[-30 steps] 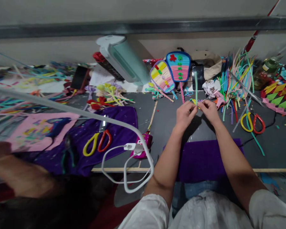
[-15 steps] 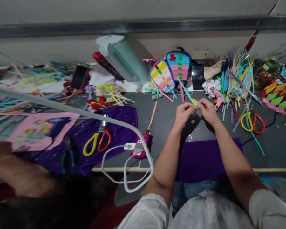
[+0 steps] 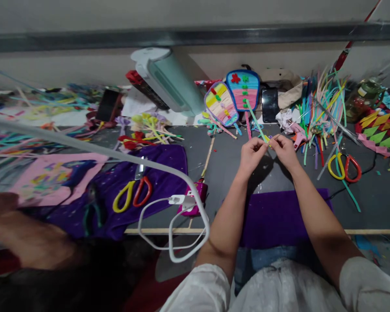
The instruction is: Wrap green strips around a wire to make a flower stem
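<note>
My left hand [image 3: 252, 155] and my right hand [image 3: 283, 151] meet above the table, fingertips pinched together. Between them is a light green pipe cleaner [image 3: 254, 116], its long free end slanting up and to the left. A small yellow piece [image 3: 266, 139] shows at its lower end, partly covered by my fingers. Just behind lie two fan-shaped pipe-cleaner crafts, one blue-edged [image 3: 251, 89] and one purple-edged [image 3: 221, 104]. A pink glue gun [image 3: 299, 134] rests to the right of my right hand. Below my wrists is a purple cloth [image 3: 273, 216].
Scissors [image 3: 353, 169] and a bundle of pipe cleaners [image 3: 325, 99] lie to the right. A white cable [image 3: 178, 171] loops across on the left, near more scissors [image 3: 125, 197], pliers [image 3: 94, 208] and another person's arm [image 3: 29, 238]. A pale green device [image 3: 172, 82] stands behind.
The free end of the green pipe cleaner has swung slightly up and to the right. My left hand has shifted very slightly; both hands stay pinched together.
</note>
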`<state>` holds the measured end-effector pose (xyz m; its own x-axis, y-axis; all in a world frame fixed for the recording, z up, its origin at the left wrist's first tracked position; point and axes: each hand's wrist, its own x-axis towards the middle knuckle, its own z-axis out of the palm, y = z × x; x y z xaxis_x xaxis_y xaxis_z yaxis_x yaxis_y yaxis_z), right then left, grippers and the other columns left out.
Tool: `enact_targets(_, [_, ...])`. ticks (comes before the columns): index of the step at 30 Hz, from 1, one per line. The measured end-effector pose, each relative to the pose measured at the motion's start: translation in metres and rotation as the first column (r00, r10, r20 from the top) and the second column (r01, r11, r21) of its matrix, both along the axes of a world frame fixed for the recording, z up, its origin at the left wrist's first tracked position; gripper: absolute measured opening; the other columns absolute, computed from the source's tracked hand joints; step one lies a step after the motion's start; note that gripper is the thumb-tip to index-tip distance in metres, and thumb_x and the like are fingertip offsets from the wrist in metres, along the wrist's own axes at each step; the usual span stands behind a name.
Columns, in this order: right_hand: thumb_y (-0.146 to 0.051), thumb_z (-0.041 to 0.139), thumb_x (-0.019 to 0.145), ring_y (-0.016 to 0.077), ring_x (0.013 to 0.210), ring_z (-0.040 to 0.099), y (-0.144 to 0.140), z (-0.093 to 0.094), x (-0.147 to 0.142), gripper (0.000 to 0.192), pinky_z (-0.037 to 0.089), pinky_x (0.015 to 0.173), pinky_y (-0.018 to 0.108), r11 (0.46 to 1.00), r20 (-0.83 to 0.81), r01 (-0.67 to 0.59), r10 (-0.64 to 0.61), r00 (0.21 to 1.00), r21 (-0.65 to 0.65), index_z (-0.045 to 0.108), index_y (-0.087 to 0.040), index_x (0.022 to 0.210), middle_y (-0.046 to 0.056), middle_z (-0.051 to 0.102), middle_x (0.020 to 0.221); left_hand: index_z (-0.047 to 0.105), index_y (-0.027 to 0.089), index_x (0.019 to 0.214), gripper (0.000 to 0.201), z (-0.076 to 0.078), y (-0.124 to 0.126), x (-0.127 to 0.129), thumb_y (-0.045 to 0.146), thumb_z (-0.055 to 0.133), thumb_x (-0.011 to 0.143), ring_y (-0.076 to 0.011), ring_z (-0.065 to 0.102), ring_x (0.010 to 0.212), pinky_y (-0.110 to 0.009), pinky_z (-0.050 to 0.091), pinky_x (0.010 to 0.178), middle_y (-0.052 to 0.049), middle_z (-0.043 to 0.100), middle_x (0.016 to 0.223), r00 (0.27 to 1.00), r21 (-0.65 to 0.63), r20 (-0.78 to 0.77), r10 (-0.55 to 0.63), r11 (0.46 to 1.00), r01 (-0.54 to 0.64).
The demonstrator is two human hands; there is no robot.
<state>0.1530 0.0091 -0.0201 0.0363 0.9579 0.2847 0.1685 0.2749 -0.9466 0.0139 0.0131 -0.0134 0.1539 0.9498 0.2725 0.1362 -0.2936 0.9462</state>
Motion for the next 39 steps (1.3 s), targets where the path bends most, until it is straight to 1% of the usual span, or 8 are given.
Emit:
enact_targets(4, [-0.044,0.057,0.078,0.011,0.059,0.043,0.003,-0.006,0.001,0.028,0.036,0.059,0.025,0.998,-0.035,0.05,-0.051,0.998,-0.033,0.053,-0.018,0.066,-0.002,0.05,0.062,0.059,0.019,0.068,0.017,0.001,-0.004,0.001,0.029,0.057,0.082,-0.0145,0.053,0.072,-0.027,0.04,0.071,-0.003,0.056,0.072,0.959,0.325,-0.257,0.122,0.945,-0.034])
enact_targets(9, [-0.04,0.054,0.08,0.0112,0.059,0.045,0.003,-0.005,0.003,0.024,0.035,0.058,0.025,1.0,-0.029,0.002,-0.002,1.0,-0.004,0.054,-0.018,0.071,-0.002,0.05,0.063,0.06,0.02,0.07,0.014,0.001,-0.008,0.003,0.026,0.057,0.082,-0.0154,0.054,0.074,-0.028,0.039,0.072,-0.003,0.057,0.073,0.948,0.372,-0.287,0.137,0.928,-0.022])
enact_targets(17, [-0.032,0.05,0.083,0.0121,0.063,0.046,-0.002,0.004,0.001,0.016,0.036,0.062,0.026,0.997,0.056,-0.001,-0.004,0.998,0.077,0.053,-0.019,0.073,-0.003,0.05,0.064,0.059,0.016,0.059,0.021,-0.001,-0.002,0.004,0.029,0.064,0.075,-0.0097,0.049,0.055,-0.024,0.04,0.058,0.001,0.053,0.057,0.995,-0.039,0.095,-0.009,0.999,0.013])
enact_targets(23, [-0.032,0.052,0.084,0.0117,0.063,0.048,-0.005,0.006,-0.001,0.018,0.037,0.064,0.026,0.991,0.0,-0.086,0.087,0.996,0.104,0.054,-0.019,0.073,-0.002,0.051,0.066,0.061,0.013,0.067,0.019,0.001,0.002,-0.004,0.028,0.072,0.065,-0.0093,0.052,0.051,-0.026,0.049,0.057,0.001,0.056,0.057,0.897,-0.43,0.427,-0.118,0.846,0.316])
enact_targets(26, [-0.035,0.053,0.084,0.0116,0.063,0.048,-0.005,0.006,-0.002,0.019,0.037,0.063,0.026,0.991,-0.05,-0.09,0.095,0.994,0.101,0.054,-0.018,0.073,-0.002,0.052,0.066,0.061,0.013,0.071,0.023,0.001,0.002,-0.004,0.031,0.074,0.063,-0.0084,0.052,0.051,-0.026,0.05,0.057,0.0,0.057,0.061,0.884,-0.459,0.45,-0.129,0.815,0.353])
enact_targets(32, [-0.04,0.056,0.082,0.0102,0.058,0.043,-0.001,0.001,-0.001,0.025,0.034,0.057,0.025,1.0,-0.04,0.019,-0.018,0.999,0.012,0.054,-0.018,0.069,-0.004,0.049,0.06,0.057,0.016,0.066,0.023,-0.002,0.0,0.002,0.034,0.065,0.077,-0.0088,0.049,0.055,-0.024,0.041,0.058,0.001,0.053,0.061,0.993,-0.051,0.112,-0.042,0.998,0.047])
enact_targets(36, [-0.042,0.058,0.08,0.0101,0.057,0.042,0.002,-0.005,0.001,0.029,0.034,0.058,0.026,0.998,-0.053,0.063,-0.063,0.997,-0.016,0.054,-0.017,0.064,-0.003,0.049,0.06,0.056,0.017,0.067,0.021,-0.002,-0.004,0.003,0.03,0.056,0.084,-0.0113,0.049,0.064,-0.025,0.039,0.064,-0.001,0.054,0.068,0.972,0.344,-0.204,0.116,0.938,-0.039])
enact_targets(39, [-0.038,0.058,0.08,0.0103,0.057,0.042,0.004,-0.008,0.002,0.025,0.034,0.058,0.026,0.999,-0.078,0.049,-0.051,0.996,-0.021,0.054,-0.017,0.065,-0.003,0.049,0.06,0.058,0.018,0.072,0.017,-0.001,-0.007,0.003,0.027,0.053,0.086,-0.0136,0.052,0.071,-0.027,0.039,0.068,-0.003,0.057,0.073,0.934,0.471,-0.318,0.163,0.882,0.006])
